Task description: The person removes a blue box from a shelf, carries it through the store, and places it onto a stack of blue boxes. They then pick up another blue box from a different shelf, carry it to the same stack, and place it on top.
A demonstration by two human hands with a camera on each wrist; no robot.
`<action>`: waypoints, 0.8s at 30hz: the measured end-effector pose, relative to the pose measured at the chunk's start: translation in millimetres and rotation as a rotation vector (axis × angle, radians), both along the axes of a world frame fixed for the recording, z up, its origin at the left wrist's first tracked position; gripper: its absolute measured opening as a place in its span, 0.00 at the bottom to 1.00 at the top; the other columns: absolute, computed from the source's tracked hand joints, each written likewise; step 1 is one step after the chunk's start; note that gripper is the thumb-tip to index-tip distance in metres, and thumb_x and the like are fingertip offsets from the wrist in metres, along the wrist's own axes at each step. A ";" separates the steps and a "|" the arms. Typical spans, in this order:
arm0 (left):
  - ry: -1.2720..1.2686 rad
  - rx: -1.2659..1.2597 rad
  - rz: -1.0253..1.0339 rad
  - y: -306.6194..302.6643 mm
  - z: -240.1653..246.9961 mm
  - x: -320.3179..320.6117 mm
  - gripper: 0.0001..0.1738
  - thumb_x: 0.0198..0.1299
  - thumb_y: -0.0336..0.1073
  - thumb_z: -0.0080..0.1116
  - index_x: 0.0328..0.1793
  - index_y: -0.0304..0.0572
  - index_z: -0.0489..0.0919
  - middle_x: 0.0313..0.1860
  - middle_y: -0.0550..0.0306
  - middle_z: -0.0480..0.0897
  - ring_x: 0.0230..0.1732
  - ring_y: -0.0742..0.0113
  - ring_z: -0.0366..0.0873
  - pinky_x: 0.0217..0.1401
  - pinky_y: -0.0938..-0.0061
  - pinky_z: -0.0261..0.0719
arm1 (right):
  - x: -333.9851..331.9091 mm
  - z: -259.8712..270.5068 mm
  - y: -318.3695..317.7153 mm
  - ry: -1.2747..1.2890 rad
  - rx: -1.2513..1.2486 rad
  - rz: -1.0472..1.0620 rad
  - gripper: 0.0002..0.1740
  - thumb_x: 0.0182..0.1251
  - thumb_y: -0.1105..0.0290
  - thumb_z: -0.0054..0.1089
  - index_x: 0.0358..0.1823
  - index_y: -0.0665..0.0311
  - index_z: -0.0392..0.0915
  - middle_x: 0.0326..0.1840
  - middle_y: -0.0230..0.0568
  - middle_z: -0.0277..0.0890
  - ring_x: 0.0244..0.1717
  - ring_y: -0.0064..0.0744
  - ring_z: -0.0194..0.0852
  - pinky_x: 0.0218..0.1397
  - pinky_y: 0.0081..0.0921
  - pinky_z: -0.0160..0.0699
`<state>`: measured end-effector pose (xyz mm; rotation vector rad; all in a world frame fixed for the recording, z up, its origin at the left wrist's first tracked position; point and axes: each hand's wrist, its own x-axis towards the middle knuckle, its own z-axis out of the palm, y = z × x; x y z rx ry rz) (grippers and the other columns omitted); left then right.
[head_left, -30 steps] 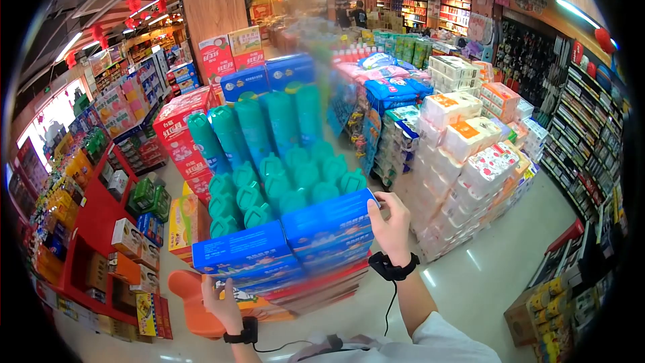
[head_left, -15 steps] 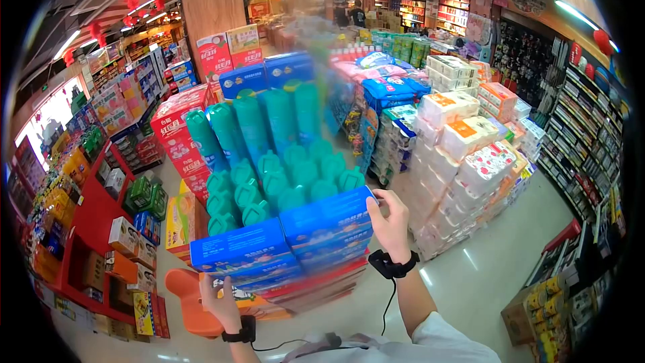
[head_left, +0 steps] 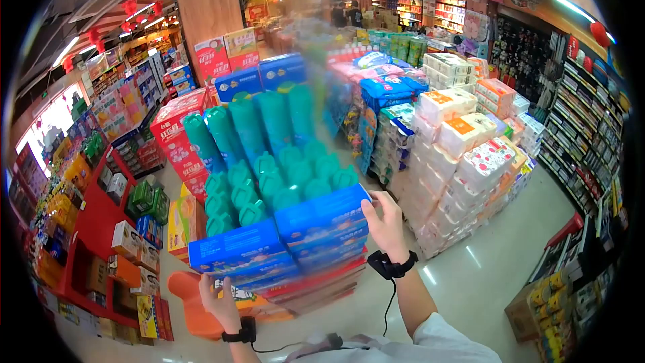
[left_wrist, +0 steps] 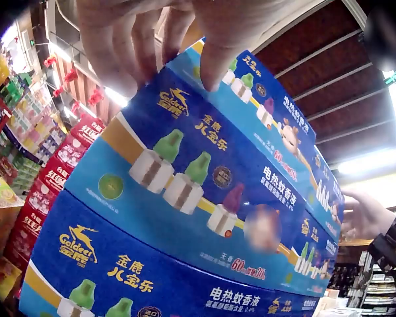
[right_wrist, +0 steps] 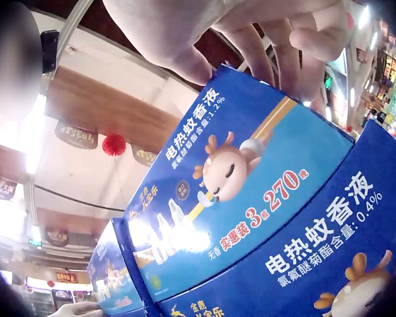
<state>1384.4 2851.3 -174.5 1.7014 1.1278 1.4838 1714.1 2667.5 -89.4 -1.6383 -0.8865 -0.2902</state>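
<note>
Blue boxes of mosquito repellent liquid are stacked in two side-by-side columns at the front of a display. My left hand (head_left: pixel 218 301) is at the outer end of the left column, low in the head view. Its thumb presses the printed face of a left box (left_wrist: pixel 185 172) while the fingers go round the end. At the opposite end, my right hand (head_left: pixel 384 227) grips the top right box (right_wrist: pixel 231 185), thumb on one side and fingers curled over its edge. Behind the boxes stand rows of teal spray cans (head_left: pixel 245 195) with green caps.
Red cartons (head_left: pixel 178 138) and more blue boxes (head_left: pixel 238 85) stand behind the cans. Wrapped paper packs (head_left: pixel 463 168) are piled high to the right. An orange stool (head_left: pixel 191 306) is beside my left hand, near red shelving (head_left: pixel 84 235).
The head view has shifted slightly, so the display sits a little further left. Both hands keep their places on the box ends.
</note>
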 end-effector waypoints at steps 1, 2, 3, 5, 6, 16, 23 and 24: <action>-0.003 -0.004 -0.006 -0.7 -0.6 -0.3 0.27 0.55 0.21 0.65 0.62 0.33 0.72 0.53 0.52 0.76 0.54 0.62 0.75 0.46 0.72 0.79 | -1.3 -0.3 -0.3 -0.001 -0.008 -0.001 0.16 0.68 0.66 0.58 0.49 0.72 0.77 0.41 0.42 0.78 0.42 0.30 0.76 0.46 0.27 0.74; -0.004 -0.010 -0.009 -1.1 1.8 1.2 0.27 0.55 0.21 0.65 0.62 0.33 0.72 0.54 0.52 0.75 0.54 0.62 0.75 0.46 0.71 0.79 | -2.8 1.2 -0.8 0.018 -0.008 0.004 0.16 0.68 0.66 0.58 0.49 0.72 0.77 0.41 0.42 0.79 0.42 0.30 0.76 0.46 0.27 0.74; -0.004 -0.018 -0.009 -0.8 3.2 1.7 0.27 0.55 0.21 0.65 0.62 0.33 0.71 0.54 0.52 0.75 0.55 0.62 0.74 0.46 0.71 0.79 | -4.4 4.6 -1.8 0.039 -0.009 0.011 0.16 0.68 0.66 0.59 0.49 0.72 0.77 0.41 0.42 0.79 0.42 0.30 0.77 0.47 0.27 0.75; -0.016 -0.016 -0.012 2.8 -1.2 2.0 0.28 0.55 0.22 0.67 0.62 0.32 0.71 0.56 0.52 0.74 0.55 0.62 0.74 0.47 0.72 0.79 | -6.2 8.2 -2.8 0.085 -0.025 0.023 0.16 0.68 0.65 0.58 0.50 0.71 0.77 0.40 0.42 0.81 0.42 0.29 0.78 0.47 0.26 0.75; -0.017 -0.008 -0.017 5.7 -4.9 2.0 0.28 0.55 0.22 0.67 0.62 0.31 0.71 0.56 0.52 0.74 0.54 0.62 0.74 0.47 0.72 0.79 | -4.2 6.1 -2.6 0.092 -0.021 0.031 0.18 0.68 0.63 0.58 0.50 0.71 0.77 0.40 0.46 0.80 0.41 0.35 0.78 0.47 0.30 0.75; -0.038 -0.003 -0.100 8.0 3.6 14.2 0.36 0.49 0.23 0.71 0.65 0.29 0.67 0.57 0.47 0.75 0.54 0.61 0.74 0.56 0.69 0.76 | -1.1 -0.3 1.7 0.124 -0.023 0.047 0.21 0.69 0.58 0.56 0.51 0.71 0.77 0.42 0.50 0.80 0.42 0.41 0.79 0.49 0.33 0.75; -0.084 -0.051 -0.139 7.4 -1.5 20.0 0.38 0.48 0.22 0.71 0.67 0.29 0.67 0.55 0.48 0.78 0.52 0.65 0.75 0.59 0.68 0.73 | -2.5 1.2 5.2 0.227 -0.002 0.142 0.24 0.69 0.57 0.57 0.54 0.72 0.76 0.42 0.49 0.82 0.45 0.35 0.79 0.52 0.30 0.74; -0.088 -0.055 -0.136 6.9 -2.2 20.4 0.38 0.49 0.22 0.71 0.67 0.29 0.67 0.55 0.49 0.78 0.52 0.66 0.75 0.59 0.68 0.73 | -0.5 -1.0 5.9 0.240 0.014 0.158 0.24 0.69 0.57 0.58 0.54 0.72 0.76 0.42 0.48 0.82 0.45 0.34 0.79 0.52 0.30 0.74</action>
